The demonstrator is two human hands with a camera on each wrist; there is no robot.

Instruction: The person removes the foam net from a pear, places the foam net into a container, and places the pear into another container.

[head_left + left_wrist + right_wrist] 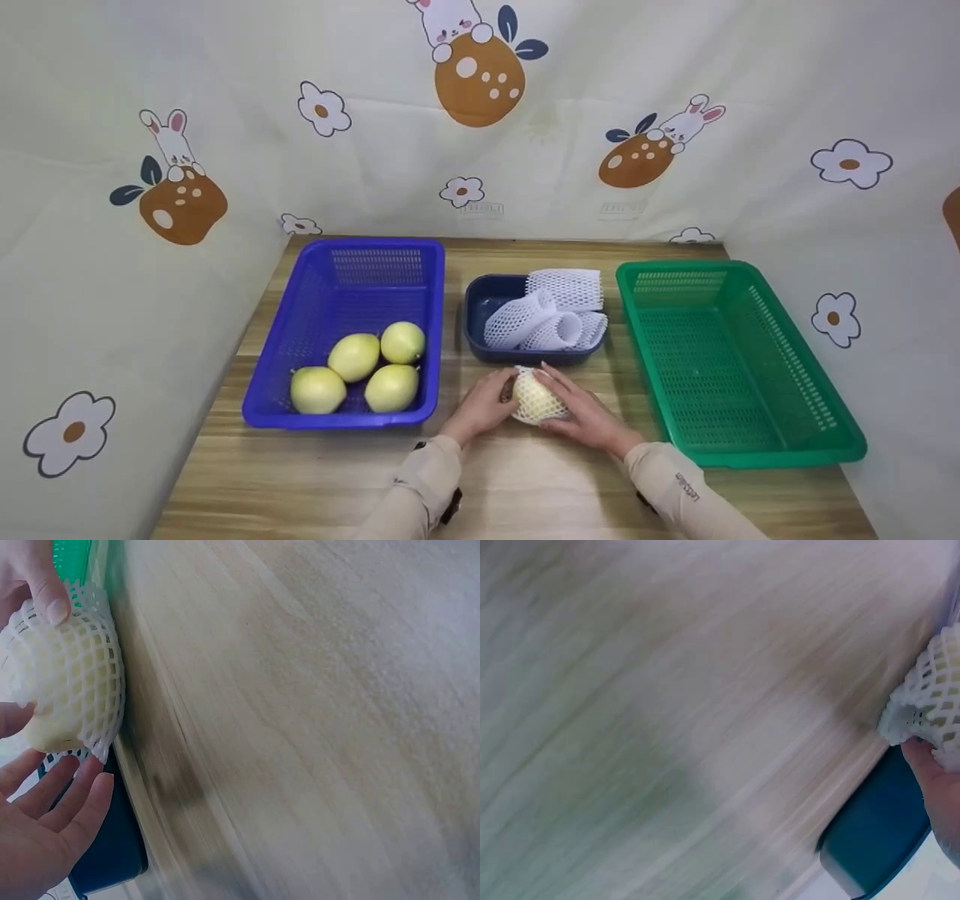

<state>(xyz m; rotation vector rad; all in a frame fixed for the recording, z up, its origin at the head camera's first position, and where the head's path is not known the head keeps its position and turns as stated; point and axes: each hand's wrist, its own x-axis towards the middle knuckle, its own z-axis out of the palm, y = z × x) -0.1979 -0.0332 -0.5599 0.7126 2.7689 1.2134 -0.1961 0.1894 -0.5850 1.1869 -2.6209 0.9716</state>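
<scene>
Both hands hold a pale yellow pear (541,401) inside a white foam net (94,664), low over the table in front of the navy tub. My left hand (486,403) has its thumb and fingertips at the pear's left side, by the net's open edge; in the left wrist view the bare end of the pear shows there. From the right, my right hand (589,416) grips the netted pear with thumb and fingers spread round it. Only part of the net and the right thumb (922,761) show in the right wrist view.
At left stands a blue basket (262,375) with several bare pears (355,358). Behind the hands, the navy tub (491,285) holds several foam nets (566,289). A green basket (757,457) stands at right. Printed cloth (375,172) encloses the wooden table (525,495).
</scene>
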